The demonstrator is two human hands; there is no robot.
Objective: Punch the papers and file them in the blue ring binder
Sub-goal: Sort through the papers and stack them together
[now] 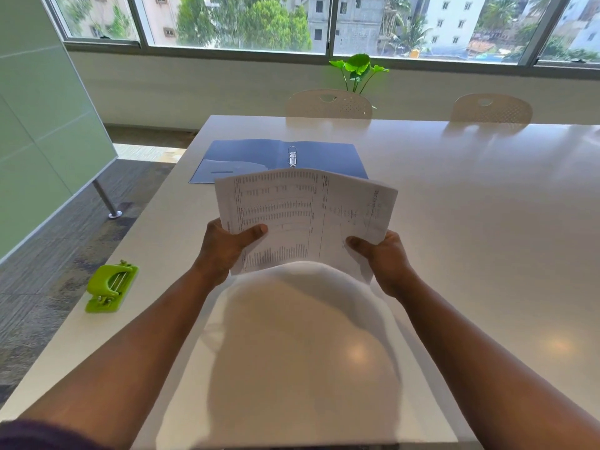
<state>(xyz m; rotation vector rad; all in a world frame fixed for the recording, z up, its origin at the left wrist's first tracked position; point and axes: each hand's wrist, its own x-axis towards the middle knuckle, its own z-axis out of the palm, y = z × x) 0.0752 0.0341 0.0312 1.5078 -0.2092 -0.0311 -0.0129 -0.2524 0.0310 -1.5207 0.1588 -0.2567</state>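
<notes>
The papers (pixel 305 216) are up off the table (pixel 487 222), held as a loose stack between both hands, bowing a little with the long side running hand to hand. The left hand (pixel 224 251) pinches the near-left edge, thumb on top; the right hand (pixel 386 258) pinches the near-right corner. The green punch (pixel 110 285) lies well off to the left, nearer the left hand, so that's likely the way they go next. The blue ring binder (pixel 279 157) lies open just beyond the papers.

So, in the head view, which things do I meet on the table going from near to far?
green hole punch → papers held above the table by both hands → open blue ring binder → two chairs at the far edge.
</notes>
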